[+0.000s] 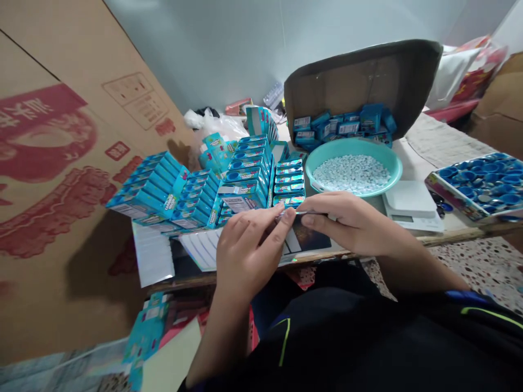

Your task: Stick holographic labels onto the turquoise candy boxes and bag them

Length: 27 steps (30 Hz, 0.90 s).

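My left hand [249, 250] and my right hand [351, 220] meet over the table's front edge, pinching a thin silvery strip [296, 213] between their fingertips. The strip is small and partly hidden by my fingers. Just behind my hands stand rows of stacked blue-and-green small boxes [249, 185], the nearest almost touching my left fingers. Under my hands lies a dark flat card [310, 237], beside a pile of white striped sheets [200, 247]. A teal plastic bowl [353, 166] full of small pale-blue pellets sits beyond my right hand.
A large printed cardboard sheet [65, 163] rises along the left. Behind the bowl, a cardboard box [359, 81] holds more blue boxes. To the right are a white digital scale [411, 204] and a tray of blue round caps [476, 188]. Loose packaging lies below the table edge.
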{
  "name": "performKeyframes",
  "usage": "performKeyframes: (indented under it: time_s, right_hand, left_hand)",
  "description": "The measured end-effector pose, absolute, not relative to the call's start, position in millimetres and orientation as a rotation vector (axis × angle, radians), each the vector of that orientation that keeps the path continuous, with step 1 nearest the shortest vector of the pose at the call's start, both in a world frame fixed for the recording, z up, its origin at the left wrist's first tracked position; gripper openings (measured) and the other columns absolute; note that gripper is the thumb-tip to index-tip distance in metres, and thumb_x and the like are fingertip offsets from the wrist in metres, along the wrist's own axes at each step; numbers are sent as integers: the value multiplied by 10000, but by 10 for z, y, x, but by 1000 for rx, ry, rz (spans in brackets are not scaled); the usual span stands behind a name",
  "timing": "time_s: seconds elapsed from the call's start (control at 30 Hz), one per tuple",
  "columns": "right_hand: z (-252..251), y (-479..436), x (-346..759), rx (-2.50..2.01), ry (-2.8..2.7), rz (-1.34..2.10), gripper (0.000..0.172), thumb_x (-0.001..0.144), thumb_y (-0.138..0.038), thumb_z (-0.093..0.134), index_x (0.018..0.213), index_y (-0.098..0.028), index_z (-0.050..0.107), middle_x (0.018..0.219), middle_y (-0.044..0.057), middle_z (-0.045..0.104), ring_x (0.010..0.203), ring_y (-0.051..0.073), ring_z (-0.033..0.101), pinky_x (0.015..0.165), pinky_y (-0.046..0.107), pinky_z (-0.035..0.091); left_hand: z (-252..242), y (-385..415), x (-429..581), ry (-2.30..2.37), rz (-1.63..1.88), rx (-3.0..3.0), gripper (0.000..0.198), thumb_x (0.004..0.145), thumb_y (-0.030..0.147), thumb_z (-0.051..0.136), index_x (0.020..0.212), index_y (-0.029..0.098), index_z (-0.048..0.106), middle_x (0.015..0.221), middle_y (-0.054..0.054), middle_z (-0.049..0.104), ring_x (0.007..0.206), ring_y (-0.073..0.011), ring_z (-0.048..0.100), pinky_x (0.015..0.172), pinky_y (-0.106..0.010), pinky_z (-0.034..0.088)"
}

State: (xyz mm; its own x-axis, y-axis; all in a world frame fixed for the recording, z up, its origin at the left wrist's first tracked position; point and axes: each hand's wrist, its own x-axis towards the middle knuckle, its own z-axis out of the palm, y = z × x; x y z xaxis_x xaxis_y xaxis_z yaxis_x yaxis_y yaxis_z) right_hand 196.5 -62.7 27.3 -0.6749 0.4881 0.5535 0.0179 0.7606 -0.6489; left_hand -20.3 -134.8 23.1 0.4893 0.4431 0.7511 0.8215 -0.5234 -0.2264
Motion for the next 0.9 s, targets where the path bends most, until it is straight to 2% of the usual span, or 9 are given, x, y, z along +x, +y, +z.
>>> performKeyframes:
  time_s: [0.1, 0.23, 0.3, 0.4, 0.5, 0.6, 0.7, 0.8, 0.9]
  right_hand:
    - [251, -593, 1984, -398, -2107, 882, 314, 1076, -367, 481, 869, -185, 632, 747, 0, 603, 678, 123, 507, 631, 262, 385]
    - [219, -571, 2009, -495, -1944, 954, 339, 1061, -428, 514, 847, -191, 627, 735, -7, 576, 673, 125, 502, 610, 263, 387]
    - [211, -579, 2007, -490, -1932, 968, 343, 1058, -439, 521, 843, -194, 627, 729, -4, 572, 674, 129, 504, 612, 268, 394]
    - [213, -607, 1977, -425, -1974, 977, 377, 1073, -428, 490, 794, -195, 592, 722, 2, 573, 678, 128, 503, 620, 268, 400]
    - [219, -629, 1935, -372, -1951, 949, 383, 1087, -393, 458, 770, -196, 547, 704, -9, 540, 654, 117, 469, 610, 262, 383]
    - [216, -627, 1921, -368, -1955, 955, 394, 1087, -396, 458, 752, -198, 514, 685, -19, 506, 633, 112, 440, 593, 261, 363]
    - [208, -612, 1937, -397, -1982, 975, 417, 1090, -411, 446, 731, -203, 482, 672, -25, 478, 617, 111, 415, 580, 265, 350]
    - [204, -602, 1948, -399, -1984, 954, 423, 1093, -412, 436, 725, -207, 465, 660, -30, 455, 610, 109, 401, 577, 268, 342]
    - [205, -600, 1947, -399, -1995, 948, 426, 1093, -423, 434, 728, -207, 478, 658, -27, 468, 607, 109, 414, 573, 270, 346]
  left_hand:
    - [158, -1352, -199, -970, -868, -2163, 360, 901, 99, 724, 1237, 226, 694, 1274, -103, 742, 1191, -221, 688, 1054, -390, 527]
    - [119, -1354, -160, -853, -884, -2114, 347, 872, 269, 802, 1198, 202, 703, 1277, -90, 740, 1322, -260, 617, 1200, -456, 430]
    - [142, -1337, -127, -872, -958, -2116, 440, 893, 328, 775, 1289, 180, 657, 1264, -101, 745, 1321, -271, 623, 1187, -465, 444]
    - [193, -1292, -65, -990, -989, -2151, 518, 921, 282, 735, 1401, 160, 585, 1243, -120, 752, 1243, -255, 679, 1160, -444, 462]
    - [174, -1251, -19, -995, -979, -2149, 507, 934, 198, 712, 1423, 197, 579, 1222, -97, 766, 1184, -216, 710, 1144, -400, 472]
    - [67, -1236, -11, -941, -1041, -2113, 479, 925, 159, 719, 1388, 201, 604, 1226, -110, 765, 1199, -222, 707, 1108, -402, 504]
    - [-48, -1238, -32, -903, -1037, -2142, 383, 934, 275, 744, 1304, 224, 658, 1285, -132, 738, 1220, -244, 696, 1087, -433, 524]
    - [-101, -1238, -43, -898, -1014, -2158, 438, 895, 460, 779, 1272, 259, 682, 1325, -127, 716, 1277, -284, 662, 1089, -460, 530]
    - [-83, -1240, -24, -879, -1057, -2130, 417, 858, 429, 823, 1228, 280, 700, 1289, -83, 738, 1307, -287, 644, 1115, -471, 526]
